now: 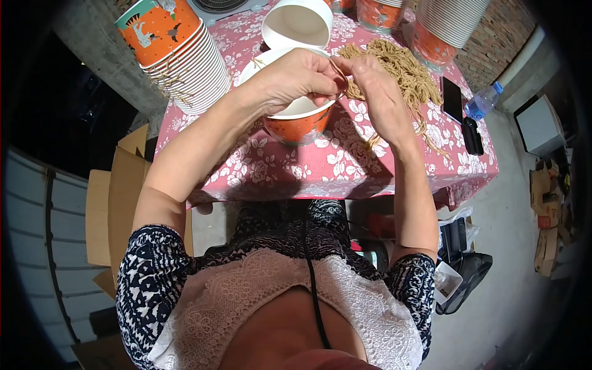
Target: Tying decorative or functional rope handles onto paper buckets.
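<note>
Over the right part of the rim of an orange paper bucket [297, 127], my two hands meet. My left hand [302, 77] is closed, its curled fingers gripping a thin tan cord [340, 69] near the bucket's edge. From the right, my right hand [377, 92] comes in with its fingertips pinched at the same cord. The bucket is white inside, and my left hand and wrist hide part of its opening. Just behind it lies another white-lined bucket [298, 26], its mouth tilted toward me. A loose heap of tan cords [394, 65] spreads beyond my right hand, some strands trailing nearer.
A tall stack of nested buckets [191, 68], with cord ends hanging off it, stands at left. More stacked buckets [447, 28] rise at back right. Along the right edge of the flowered tablecloth [246, 169] are a phone [452, 98], a black case [473, 137] and a bottle [484, 102].
</note>
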`<act>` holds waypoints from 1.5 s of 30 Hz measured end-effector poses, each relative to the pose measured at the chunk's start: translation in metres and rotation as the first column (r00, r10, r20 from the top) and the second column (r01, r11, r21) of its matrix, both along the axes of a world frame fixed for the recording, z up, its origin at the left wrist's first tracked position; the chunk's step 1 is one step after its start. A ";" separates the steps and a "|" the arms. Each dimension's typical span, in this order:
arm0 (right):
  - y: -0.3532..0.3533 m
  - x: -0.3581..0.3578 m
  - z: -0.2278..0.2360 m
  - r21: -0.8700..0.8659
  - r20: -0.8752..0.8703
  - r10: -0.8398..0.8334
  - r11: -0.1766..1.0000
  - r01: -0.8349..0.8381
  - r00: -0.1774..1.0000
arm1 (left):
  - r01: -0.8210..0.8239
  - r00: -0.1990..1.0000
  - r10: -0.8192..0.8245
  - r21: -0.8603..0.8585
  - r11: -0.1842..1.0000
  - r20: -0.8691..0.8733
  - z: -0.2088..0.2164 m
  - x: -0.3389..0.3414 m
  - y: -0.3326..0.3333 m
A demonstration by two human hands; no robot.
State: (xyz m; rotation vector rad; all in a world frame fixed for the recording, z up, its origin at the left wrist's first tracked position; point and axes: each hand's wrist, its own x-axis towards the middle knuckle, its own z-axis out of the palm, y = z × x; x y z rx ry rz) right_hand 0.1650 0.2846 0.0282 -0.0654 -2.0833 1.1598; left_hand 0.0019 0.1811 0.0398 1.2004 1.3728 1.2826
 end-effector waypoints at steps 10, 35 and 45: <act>-0.005 0.006 0.010 -0.089 -0.042 0.002 0.996 -0.006 0.999 | -0.035 0.991 0.030 0.042 0.998 0.132 0.005 0.008 0.000; -0.035 0.009 -0.046 0.364 -0.323 -0.356 0.808 0.463 0.877 | -0.087 0.996 0.087 0.014 0.996 -0.034 0.008 0.013 0.001; -0.026 0.002 -0.049 -0.046 -0.199 -0.150 0.989 0.144 0.968 | -0.073 0.993 0.076 0.036 0.997 -0.087 0.006 0.013 0.003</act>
